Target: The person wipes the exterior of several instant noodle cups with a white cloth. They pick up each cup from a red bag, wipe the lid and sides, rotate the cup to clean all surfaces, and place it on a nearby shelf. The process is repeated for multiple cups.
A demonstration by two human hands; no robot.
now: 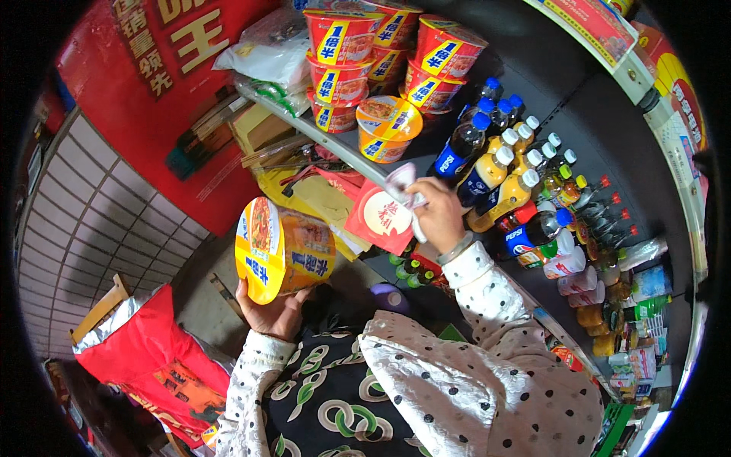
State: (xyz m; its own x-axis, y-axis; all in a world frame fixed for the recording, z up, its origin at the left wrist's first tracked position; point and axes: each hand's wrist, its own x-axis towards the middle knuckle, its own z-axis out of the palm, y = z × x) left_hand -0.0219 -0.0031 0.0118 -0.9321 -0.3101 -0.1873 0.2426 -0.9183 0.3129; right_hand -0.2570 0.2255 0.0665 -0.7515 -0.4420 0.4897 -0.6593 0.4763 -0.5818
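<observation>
My left hand (274, 311) grips the lower side of a yellow instant noodle cup (305, 248), tilted so that its printed lid faces left. In my right hand (438, 214) is a crumpled pale pink cloth (401, 183), bunched between the fingers. That hand is over the front edge of the dark shelf (365, 165). Just beyond it stands another yellow noodle cup (389, 130), upright on the shelf. Behind that cup rise stacks of red noodle cups (340, 80). A red packet with a round white patch (388, 214) lies below my right hand.
Pepsi bottles (462, 145) and orange drink bottles (497, 165) crowd the shelf to the right, with several more drinks and jars beyond. A plastic bag (268, 57) lies at the shelf's left end. A red cloth-like cover (154, 360) hangs at lower left, near a tiled wall (108, 177).
</observation>
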